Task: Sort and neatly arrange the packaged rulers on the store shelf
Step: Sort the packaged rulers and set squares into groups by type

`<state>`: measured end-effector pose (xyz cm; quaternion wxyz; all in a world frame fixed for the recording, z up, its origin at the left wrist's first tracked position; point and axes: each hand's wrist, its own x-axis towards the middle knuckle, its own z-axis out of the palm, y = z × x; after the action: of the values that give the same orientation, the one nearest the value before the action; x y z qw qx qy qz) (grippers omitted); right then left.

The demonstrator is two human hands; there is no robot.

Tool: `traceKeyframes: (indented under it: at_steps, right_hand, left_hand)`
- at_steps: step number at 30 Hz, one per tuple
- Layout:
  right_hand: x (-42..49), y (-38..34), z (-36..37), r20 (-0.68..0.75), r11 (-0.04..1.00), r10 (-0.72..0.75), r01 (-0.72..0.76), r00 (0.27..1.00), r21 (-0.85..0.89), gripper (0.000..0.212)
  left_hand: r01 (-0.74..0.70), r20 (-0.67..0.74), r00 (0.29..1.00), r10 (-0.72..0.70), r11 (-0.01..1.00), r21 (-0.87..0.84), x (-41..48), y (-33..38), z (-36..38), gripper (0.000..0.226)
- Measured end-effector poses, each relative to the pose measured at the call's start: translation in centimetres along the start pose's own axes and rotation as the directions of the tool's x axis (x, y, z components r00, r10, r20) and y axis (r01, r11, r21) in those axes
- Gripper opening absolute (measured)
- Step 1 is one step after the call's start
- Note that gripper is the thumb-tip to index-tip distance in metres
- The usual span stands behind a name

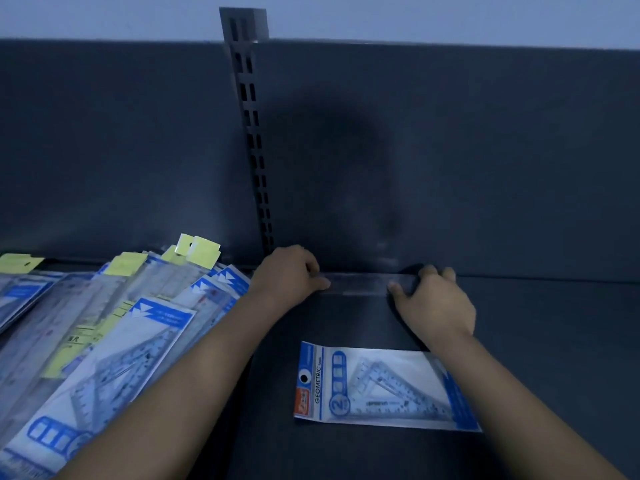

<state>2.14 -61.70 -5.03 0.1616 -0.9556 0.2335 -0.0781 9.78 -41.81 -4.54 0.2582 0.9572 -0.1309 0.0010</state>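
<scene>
Under the right forearm lies a pack (381, 386) marked "GEOMETRIC". At the shelf's (536, 341) back edge the left hand (291, 271) and right hand (433, 301) each grip an end of a clear ruler (360, 284). A heap (104, 327) of packs crowds the left.

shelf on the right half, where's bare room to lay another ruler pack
Widest bare patch: the shelf right of the right hand and the geometric set packet, up to the back panel. A narrower band lies between that packet and the clear ruler both hands grip. Crowded: the overlapping packet pile left of the left hand.
</scene>
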Motion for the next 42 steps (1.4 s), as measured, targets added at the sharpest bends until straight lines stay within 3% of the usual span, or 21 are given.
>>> traceKeyframes:
  at_steps: [3, 7, 10, 13, 15, 16, 18, 21, 23, 28, 33, 38, 42]
  right_hand:
    - [-0.3, -0.1, 0.1, -0.017, 0.999, -0.021, 0.020, 1.000, -0.027, 0.052]
    - [-0.8, 0.0, -0.5, -0.035, 0.994, -0.095, 0.093, 0.995, -0.053, 0.052]
    - [-1.5, 1.1, -2.4, -0.003, 0.970, -0.240, 0.240, 0.971, 0.032, 0.046]
    - [-2.2, 2.7, -5.5, 0.361, 0.947, -0.316, 0.272, 0.877, 0.169, 0.046]
    - [-3.0, 3.5, -6.9, 0.582, 0.947, -0.314, 0.295, 0.750, 0.130, 0.056]
    - [-3.5, 3.7, -7.1, 0.618, 0.937, -0.317, 0.337, 0.720, 0.088, 0.059]
    - [-4.3, 4.2, -7.1, 0.601, 0.917, -0.336, 0.397, 0.725, 0.033, 0.055]
    - [-5.0, 5.0, -6.5, 0.554, 0.919, -0.360, 0.386, 0.751, 0.075, 0.031]
    - [-5.1, 6.0, -6.4, 0.508, 0.932, -0.363, 0.308, 0.781, 0.191, 0.020]
    - [-5.4, 9.5, -8.0, 0.306, 0.878, -0.291, 0.126, 0.907, 0.461, 0.015]
    - [-5.1, 15.9, -12.0, 0.141, 0.711, -0.194, 0.040, 0.971, 0.702, 0.010]
    - [-3.2, 25.2, -15.2, 0.048, 0.644, -0.106, 0.031, 0.993, 0.765, 0.014]
    - [-0.1, 34.4, -17.1, 0.169, 0.639, -0.141, -0.040, 0.975, 0.768, 0.034]
  left_hand:
    - [0.002, -0.039, 0.999, 0.005, 0.984, 0.176, -0.2, 0.3, -0.4, 0.037]
    - [-0.091, -0.051, 0.991, 0.125, 0.896, 0.434, -0.8, 1.1, -0.8, 0.045]
    - [-0.234, 0.029, 0.969, 0.245, 0.874, 0.427, -2.0, 2.0, -1.9, 0.048]
    - [-0.314, 0.356, 0.901, 0.249, 0.940, 0.137, -3.8, 3.6, -2.9, 0.047]
    - [-0.300, 0.510, 0.828, 0.232, 0.952, 0.054, -5.1, 4.7, -2.7, 0.050]
    - [-0.308, 0.546, 0.806, 0.230, 0.950, 0.055, -5.5, 5.1, -2.4, 0.052]
    - [-0.325, 0.581, 0.783, 0.221, 0.942, 0.080, -6.0, 5.7, -1.7, 0.055]
    - [-0.324, 0.624, 0.757, 0.193, 0.940, 0.103, -6.2, 6.1, -1.1, 0.056]
    - [-0.360, 0.655, 0.725, 0.212, 0.928, 0.099, -6.1, 6.6, -0.8, 0.049]
    - [-0.408, 0.669, 0.701, 0.246, 0.908, 0.093, -5.7, 9.6, 0.0, 0.039]
    - [-0.375, 0.679, 0.640, 0.359, 0.918, -0.132, -5.9, 15.7, 2.2, 0.021]
    - [-0.399, 0.559, 0.697, 0.448, 0.891, -0.217, -5.3, 25.0, 6.3, 0.008]
    - [-0.286, 0.473, 0.793, 0.385, 0.920, -0.269, -4.9, 32.1, 11.9, 0.009]
